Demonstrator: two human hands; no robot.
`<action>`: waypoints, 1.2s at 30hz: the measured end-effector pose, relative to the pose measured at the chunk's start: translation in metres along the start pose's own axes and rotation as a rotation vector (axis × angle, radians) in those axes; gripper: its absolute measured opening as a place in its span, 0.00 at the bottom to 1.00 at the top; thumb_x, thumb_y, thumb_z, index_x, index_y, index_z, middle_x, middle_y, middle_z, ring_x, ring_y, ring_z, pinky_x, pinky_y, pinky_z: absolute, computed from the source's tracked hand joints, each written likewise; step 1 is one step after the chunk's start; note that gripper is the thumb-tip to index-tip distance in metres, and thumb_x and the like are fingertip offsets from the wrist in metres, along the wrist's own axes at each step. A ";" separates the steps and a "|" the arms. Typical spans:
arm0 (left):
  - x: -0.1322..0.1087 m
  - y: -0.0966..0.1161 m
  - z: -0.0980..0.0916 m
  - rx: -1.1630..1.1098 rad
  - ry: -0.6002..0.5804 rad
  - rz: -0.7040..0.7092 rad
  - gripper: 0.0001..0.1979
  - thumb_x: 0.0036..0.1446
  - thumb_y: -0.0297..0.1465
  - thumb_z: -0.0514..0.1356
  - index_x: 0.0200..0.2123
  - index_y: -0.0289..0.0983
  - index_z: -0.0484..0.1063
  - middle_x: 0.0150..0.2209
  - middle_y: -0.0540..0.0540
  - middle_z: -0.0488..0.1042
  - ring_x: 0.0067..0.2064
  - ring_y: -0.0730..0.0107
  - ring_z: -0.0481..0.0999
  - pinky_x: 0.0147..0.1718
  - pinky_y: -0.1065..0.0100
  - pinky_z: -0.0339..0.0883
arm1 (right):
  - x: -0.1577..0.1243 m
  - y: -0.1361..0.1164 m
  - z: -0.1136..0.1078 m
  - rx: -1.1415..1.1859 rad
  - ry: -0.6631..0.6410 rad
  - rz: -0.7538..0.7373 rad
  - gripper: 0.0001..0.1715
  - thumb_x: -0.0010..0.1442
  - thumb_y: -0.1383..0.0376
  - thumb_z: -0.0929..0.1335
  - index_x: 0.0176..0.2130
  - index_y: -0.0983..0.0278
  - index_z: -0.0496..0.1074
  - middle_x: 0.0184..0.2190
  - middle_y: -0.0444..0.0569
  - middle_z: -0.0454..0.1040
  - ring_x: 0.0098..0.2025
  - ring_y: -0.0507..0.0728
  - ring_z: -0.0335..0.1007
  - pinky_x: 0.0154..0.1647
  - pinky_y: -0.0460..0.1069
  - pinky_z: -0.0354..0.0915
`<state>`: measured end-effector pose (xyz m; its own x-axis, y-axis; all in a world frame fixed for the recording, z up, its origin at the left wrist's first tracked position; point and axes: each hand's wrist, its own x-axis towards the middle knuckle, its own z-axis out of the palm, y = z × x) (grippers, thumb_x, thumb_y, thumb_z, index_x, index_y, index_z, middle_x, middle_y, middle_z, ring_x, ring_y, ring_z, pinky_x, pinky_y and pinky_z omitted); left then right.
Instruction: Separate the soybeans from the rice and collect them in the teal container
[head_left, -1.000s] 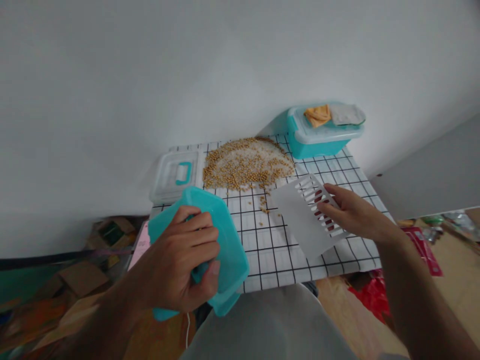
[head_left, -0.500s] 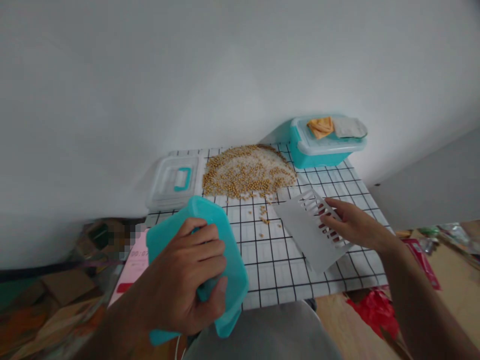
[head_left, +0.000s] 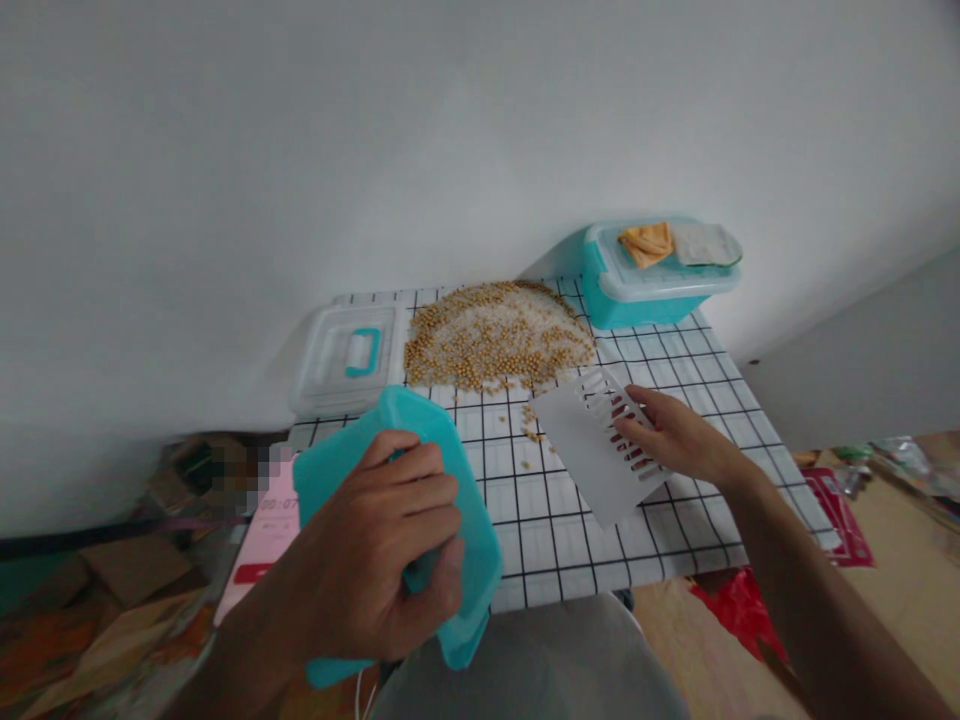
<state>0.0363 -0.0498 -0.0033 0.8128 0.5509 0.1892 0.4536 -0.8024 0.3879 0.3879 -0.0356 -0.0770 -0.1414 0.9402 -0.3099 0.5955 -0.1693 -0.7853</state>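
Note:
My left hand (head_left: 375, 555) is closed around the rim of a teal plastic tub (head_left: 450, 470), held tilted at the near left edge of the table. My right hand (head_left: 671, 440) grips a white slotted plastic sheet (head_left: 592, 445), fingers over its slots, just above the checked tablecloth (head_left: 562, 530). A heap of yellow beans mixed with white grains (head_left: 495, 335) lies at the back of the table, a short way beyond the sheet. A few stray beans (head_left: 531, 425) lie between the heap and the sheet.
A clear lid with a teal handle (head_left: 349, 355) rests at the back left. A teal lidded box (head_left: 652, 280) with cloths on top stands at the back right by the white wall. A pink item (head_left: 262, 515), cardboard and red packaging lie on the floor around the table.
My right hand has carried the slotted sheet a little left and toward the bean heap. My left hand and the teal tub have stayed in about the same place.

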 end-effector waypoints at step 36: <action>0.009 -0.002 0.002 -0.027 0.041 -0.055 0.13 0.64 0.24 0.48 0.26 0.39 0.60 0.25 0.49 0.64 0.33 0.65 0.60 0.41 0.52 0.52 | 0.019 -0.045 0.080 -0.018 0.053 -0.161 0.08 0.62 0.62 0.63 0.39 0.63 0.68 0.34 0.48 0.77 0.32 0.54 0.71 0.31 0.47 0.60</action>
<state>0.0435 -0.0438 -0.0036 0.7714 0.6031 0.2033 0.4864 -0.7647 0.4227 0.2949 -0.0335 -0.0903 -0.1944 0.9691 -0.1517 0.5829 -0.0102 -0.8125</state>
